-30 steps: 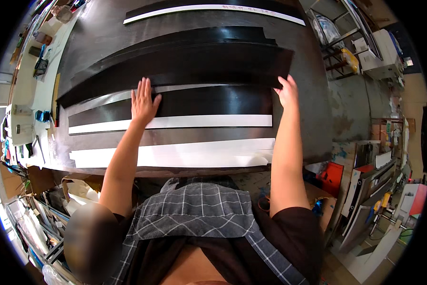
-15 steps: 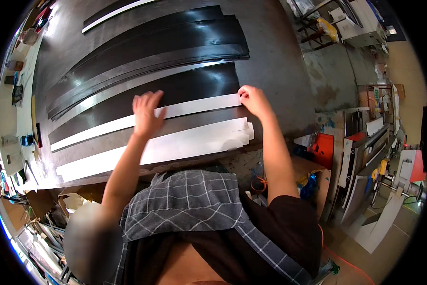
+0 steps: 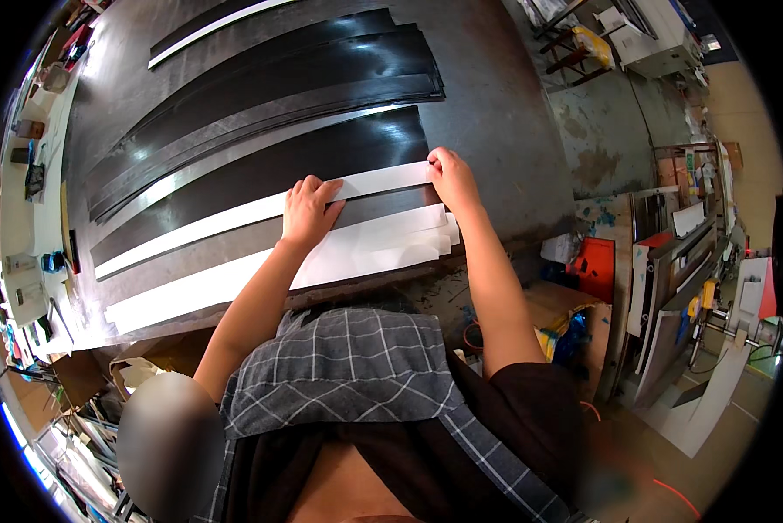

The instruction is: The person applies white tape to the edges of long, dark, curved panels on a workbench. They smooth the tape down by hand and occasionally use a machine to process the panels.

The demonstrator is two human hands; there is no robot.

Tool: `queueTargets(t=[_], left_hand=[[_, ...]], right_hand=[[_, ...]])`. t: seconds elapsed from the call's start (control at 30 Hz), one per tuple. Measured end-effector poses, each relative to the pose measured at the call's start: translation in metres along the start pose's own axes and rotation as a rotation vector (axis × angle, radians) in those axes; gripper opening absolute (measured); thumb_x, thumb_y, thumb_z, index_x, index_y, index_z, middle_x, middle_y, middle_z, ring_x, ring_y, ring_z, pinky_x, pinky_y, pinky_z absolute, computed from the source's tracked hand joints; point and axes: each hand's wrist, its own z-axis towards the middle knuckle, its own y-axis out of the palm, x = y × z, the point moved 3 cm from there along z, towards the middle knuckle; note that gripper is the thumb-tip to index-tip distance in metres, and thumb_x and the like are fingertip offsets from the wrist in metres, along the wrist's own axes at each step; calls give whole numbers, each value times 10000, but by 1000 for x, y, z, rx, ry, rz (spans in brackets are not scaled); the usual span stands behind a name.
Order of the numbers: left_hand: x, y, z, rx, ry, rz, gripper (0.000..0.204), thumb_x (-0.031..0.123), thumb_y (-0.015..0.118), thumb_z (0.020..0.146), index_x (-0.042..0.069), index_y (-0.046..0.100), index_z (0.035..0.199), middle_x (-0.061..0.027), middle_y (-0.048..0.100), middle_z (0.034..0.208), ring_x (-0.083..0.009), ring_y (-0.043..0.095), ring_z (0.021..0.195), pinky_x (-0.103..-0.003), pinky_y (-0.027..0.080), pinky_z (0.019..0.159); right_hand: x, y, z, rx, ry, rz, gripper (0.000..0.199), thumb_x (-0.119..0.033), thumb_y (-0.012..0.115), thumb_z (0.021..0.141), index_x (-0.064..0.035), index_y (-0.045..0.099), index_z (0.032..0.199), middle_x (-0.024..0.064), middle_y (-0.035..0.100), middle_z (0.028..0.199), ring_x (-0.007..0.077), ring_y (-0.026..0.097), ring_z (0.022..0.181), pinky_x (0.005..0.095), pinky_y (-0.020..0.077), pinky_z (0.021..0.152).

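Observation:
A long narrow white strip (image 3: pixel 374 180) lies along the near edge of a black sheet (image 3: pixel 348 144) on the dark table. At the strip's right end my right hand (image 3: pixel 452 181) is closed in a pinch on its corner. My left hand (image 3: pixel 308 212) rests on the strip left of there, fingers lying over it and thumb held apart. Nearer to me, a loose stack of white strips (image 3: pixel 374 240) is spread along the table's front edge, partly behind my left forearm.
Several stacked black sheets (image 3: pixel 287 96) lie farther back on the table (image 3: pixel 487 105). Another black-and-white strip pair (image 3: pixel 217 30) is at the far left. Tools line a pale ledge (image 3: pixel 38 218) at left. On the right stand leaning panels (image 3: pixel 670 288) and a cardboard box (image 3: pixel 583 331).
My left hand has moved right along the white strip and come down onto it. My right hand remains at the strip's right end.

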Motion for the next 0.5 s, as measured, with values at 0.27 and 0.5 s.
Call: queueTargets(t=[0.27, 0.5], left_hand=[[1, 2, -1, 36, 37, -3, 317, 220, 698, 788, 170, 640, 1096, -55, 539, 909, -253, 530, 904, -383, 407, 816], [-2, 4, -6, 53, 25, 17, 335, 205, 695, 783, 166, 638, 1112, -60, 545, 951, -258, 527, 929, -387, 409, 844]], right_hand=[[-2, 9, 9, 20, -97, -374, 92, -84, 509, 845, -7, 559, 847, 177, 601, 872, 349, 593, 855, 444, 491, 726], [-70, 35, -62, -66, -277, -21, 230, -188, 598, 855, 18, 510, 909, 196, 558, 928, 373, 542, 903, 463, 459, 771]])
